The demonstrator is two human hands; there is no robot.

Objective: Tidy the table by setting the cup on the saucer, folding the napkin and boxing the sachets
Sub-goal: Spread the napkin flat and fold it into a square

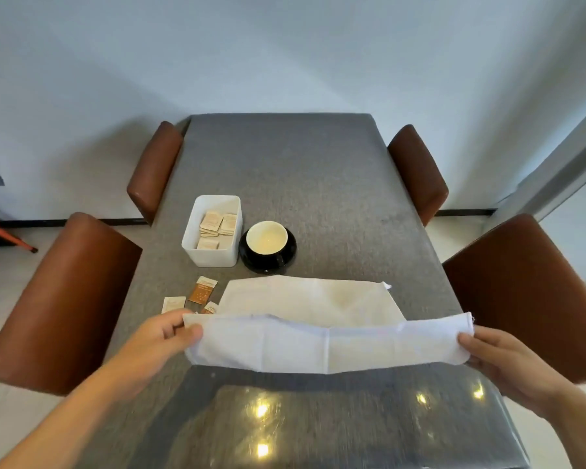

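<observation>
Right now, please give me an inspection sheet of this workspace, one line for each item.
Surface: grey table, glossy near edge.
Job's things: cup on black saucer; napkin half folded; some sachets in white box; loose sachets beside napkin.
Clutter: nothing seen.
Grippers: left hand and right hand grip the napkin's near edge.
Cables: nothing seen.
Surroundings: four brown chairs, white wall.

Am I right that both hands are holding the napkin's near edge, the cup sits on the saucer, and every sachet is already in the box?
Not quite. The head view shows three sachets lying loose on the table, outside the box. The rest stands: left hand and right hand hold the napkin, and the cup sits on the saucer.
</observation>
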